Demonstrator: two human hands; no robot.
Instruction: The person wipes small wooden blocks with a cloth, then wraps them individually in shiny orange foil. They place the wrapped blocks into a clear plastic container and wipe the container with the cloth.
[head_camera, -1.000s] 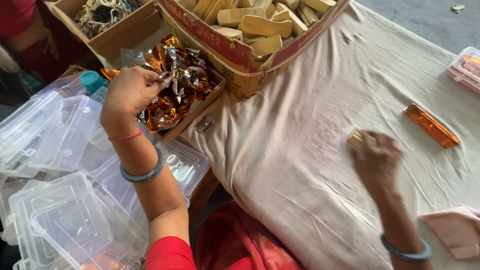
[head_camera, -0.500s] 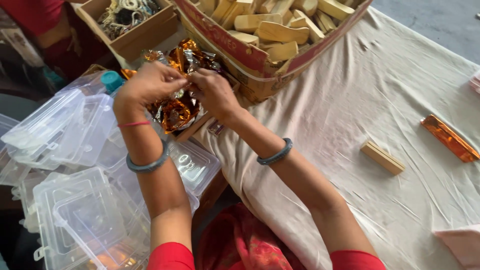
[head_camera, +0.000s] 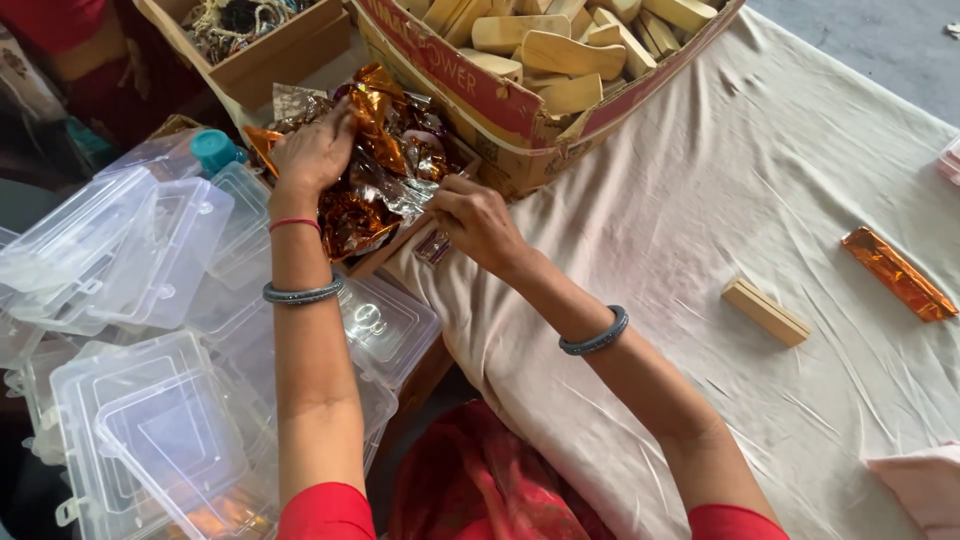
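Note:
My left hand (head_camera: 318, 148) reaches into a small cardboard box of crinkled orange and silver foil wrappers (head_camera: 385, 160), fingers curled among the foil. My right hand (head_camera: 475, 222) rests at the near edge of that box, fingers on the foil. Whether either hand grips a wrapper I cannot tell. A bare wooden block (head_camera: 766, 311) lies on the cloth-covered table (head_camera: 700, 200) to the right. Beyond it lies a block wrapped in orange foil (head_camera: 898, 274).
A big cardboard carton (head_camera: 530, 150) full of wooden blocks (head_camera: 560, 50) stands at the back. Several clear plastic boxes (head_camera: 150, 420) are heaped at the left, with a teal-capped bottle (head_camera: 214, 151). Another box of tangled items (head_camera: 235, 25) sits far left. Pink cloth (head_camera: 920, 485) at bottom right.
My right hand left the wooden block on the cloth and came across to the foil box. Both hands have since sunk deeper into the wrappers.

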